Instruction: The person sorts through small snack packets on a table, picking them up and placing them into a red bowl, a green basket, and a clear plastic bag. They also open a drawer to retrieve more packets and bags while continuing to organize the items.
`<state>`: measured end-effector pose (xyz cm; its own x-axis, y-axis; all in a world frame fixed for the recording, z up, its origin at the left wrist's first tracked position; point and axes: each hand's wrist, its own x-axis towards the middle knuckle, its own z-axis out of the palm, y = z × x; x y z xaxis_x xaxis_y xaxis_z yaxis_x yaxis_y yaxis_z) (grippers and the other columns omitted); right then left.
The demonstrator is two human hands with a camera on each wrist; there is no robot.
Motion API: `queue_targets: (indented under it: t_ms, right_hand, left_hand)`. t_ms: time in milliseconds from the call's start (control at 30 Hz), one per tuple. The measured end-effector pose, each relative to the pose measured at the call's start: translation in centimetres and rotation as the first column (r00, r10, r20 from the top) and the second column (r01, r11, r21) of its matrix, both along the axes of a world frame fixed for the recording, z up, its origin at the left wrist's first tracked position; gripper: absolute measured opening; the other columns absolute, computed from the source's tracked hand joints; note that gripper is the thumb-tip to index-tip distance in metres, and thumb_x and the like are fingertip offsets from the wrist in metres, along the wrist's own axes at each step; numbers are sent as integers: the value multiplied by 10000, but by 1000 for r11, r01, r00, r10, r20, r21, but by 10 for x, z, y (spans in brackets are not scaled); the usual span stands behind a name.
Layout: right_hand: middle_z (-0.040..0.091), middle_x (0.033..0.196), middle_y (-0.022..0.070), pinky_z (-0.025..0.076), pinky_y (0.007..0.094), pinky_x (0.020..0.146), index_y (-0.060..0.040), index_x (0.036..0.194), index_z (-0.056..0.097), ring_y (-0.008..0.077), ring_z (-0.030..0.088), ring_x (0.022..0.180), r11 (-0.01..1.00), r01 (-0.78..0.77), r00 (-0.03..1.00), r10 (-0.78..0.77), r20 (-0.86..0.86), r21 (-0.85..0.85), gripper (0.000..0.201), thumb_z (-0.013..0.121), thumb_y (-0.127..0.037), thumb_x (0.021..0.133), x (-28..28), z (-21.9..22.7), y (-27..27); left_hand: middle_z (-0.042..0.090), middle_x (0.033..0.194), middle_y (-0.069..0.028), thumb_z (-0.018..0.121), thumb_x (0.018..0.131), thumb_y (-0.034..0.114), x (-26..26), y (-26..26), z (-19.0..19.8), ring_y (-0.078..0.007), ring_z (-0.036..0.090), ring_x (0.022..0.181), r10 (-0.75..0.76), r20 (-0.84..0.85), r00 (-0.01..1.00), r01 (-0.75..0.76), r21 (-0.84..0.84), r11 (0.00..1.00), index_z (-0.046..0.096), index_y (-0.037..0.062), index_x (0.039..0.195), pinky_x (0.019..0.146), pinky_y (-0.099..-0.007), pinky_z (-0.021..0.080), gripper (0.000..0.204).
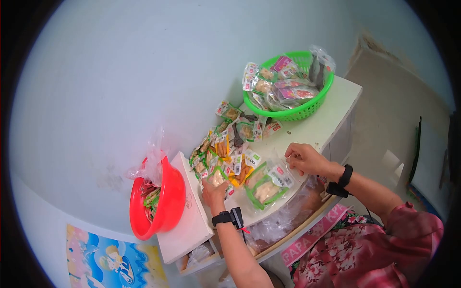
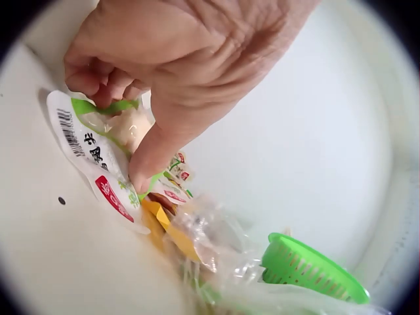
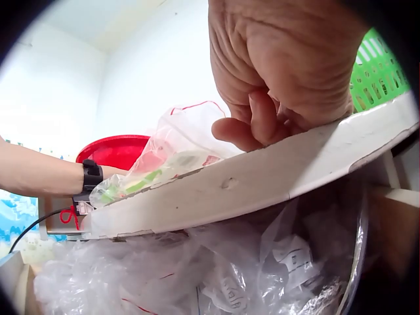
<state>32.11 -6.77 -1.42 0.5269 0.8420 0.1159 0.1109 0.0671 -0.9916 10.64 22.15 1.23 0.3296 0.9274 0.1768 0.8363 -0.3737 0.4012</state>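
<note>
My left hand [image 1: 214,196] grips a green-and-white snack packet [image 2: 98,154] with pale pieces inside, thumb on one side and curled fingers on the other. In front of me lies a clear plastic bag [image 1: 284,178] holding green-edged packets of pale food. My right hand [image 1: 307,159] rests by the bag's right side at the table edge, fingers loosely curled with nothing seen in them. Several loose packets, some yellow [image 1: 243,174] and some green, are heaped beyond the left hand along the wall.
A green basket [image 1: 302,113] full of packets stands at the table's far end. At the left end is a red basin [image 1: 171,197] with packets and a plastic bag [image 1: 152,165]. Below the white tabletop [image 1: 192,230], an open drawer holds crumpled clear bags [image 3: 170,269].
</note>
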Motion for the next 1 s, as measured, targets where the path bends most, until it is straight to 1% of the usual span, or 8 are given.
queue_targets:
  t_ms: [100, 167, 367, 600, 800, 867, 900, 1000]
  right_hand:
    - [660, 770, 118, 479, 302, 444, 66, 1059, 583, 140, 593, 499, 999, 17, 1000, -16, -12, 48, 148, 632, -31, 959, 1, -5, 2]
    - [661, 778, 120, 478, 301, 443, 67, 1059, 583, 140, 595, 503, 997, 33, 999, -32, -12, 72, 141, 625, -21, 958, 0, -7, 1]
    - [666, 792, 115, 469, 285, 454, 58, 1051, 592, 128, 599, 521, 990, 74, 996, -66, -64, 123, 123, 626, -30, 971, 0, -11, 0]
    - [702, 875, 86, 472, 239, 517, 9, 1089, 614, 79, 623, 641, 964, 182, 963, -135, -233, 192, 137, 646, -94, 1005, -9, -2, -14]
    - [694, 1084, 26, 523, 259, 773, -29, 1232, 627, 92, 628, 993, 920, -116, 986, 152, -69, 375, 288, 693, -209, 1016, -69, 27, -46]
    - [688, 1160, 31, 519, 267, 813, -33, 1304, 613, 100, 621, 1043, 909, -191, 956, 258, -138, 371, 375, 725, -218, 998, -85, 30, -48]
    - [707, 1146, 22, 522, 260, 806, -32, 1296, 632, 91, 636, 996, 892, -76, 905, 249, -344, 445, 366, 738, -198, 988, -99, 33, -46]
    - [726, 1075, 4, 526, 251, 789, -30, 1277, 658, 74, 649, 918, 935, 140, 862, 47, -505, 325, 326, 731, -153, 985, -91, 22, -59]
  left_hand:
    - [710, 1206, -230, 940, 665, 299, -5, 20, -19, -385, 693, 1090, 90, 161, 983, -66, -152, 986, 593, -41, 1333, 965, -440, 532, 826]
    - [734, 1137, -175, 930, 694, 232, -14, 40, -45, -311, 711, 997, 23, 399, 916, 70, -217, 974, 656, -44, 1231, 888, -393, 552, 663]
    - [739, 1035, -76, 838, 814, 28, -13, -25, -2, -151, 688, 844, -43, 857, 513, 264, -110, 958, 719, -26, 1111, 760, -292, 563, 325]
    - [711, 1112, -111, 732, 920, -6, -25, -125, 62, -165, 693, 922, -44, 980, 192, 390, -35, 920, 659, -52, 1183, 806, -315, 572, 276]
    - [689, 1190, -123, 729, 934, 22, -11, -216, 46, -214, 683, 1010, 104, 992, 66, 415, -122, 901, 615, -30, 1272, 887, -360, 559, 360]
    - [679, 1222, -129, 739, 930, 27, 9, -243, 37, -217, 677, 1037, 226, 974, -19, 490, -188, 851, 605, -26, 1293, 907, -365, 555, 391]
    - [673, 1238, -133, 744, 927, 31, 18, -254, 33, -219, 673, 1052, 312, 947, -74, 538, -226, 812, 600, -26, 1304, 920, -369, 553, 408]
    - [667, 1260, -143, 766, 910, 32, 36, -280, 19, -221, 663, 1091, 259, 966, -1, 574, -211, 791, 587, -27, 1332, 954, -367, 541, 462]
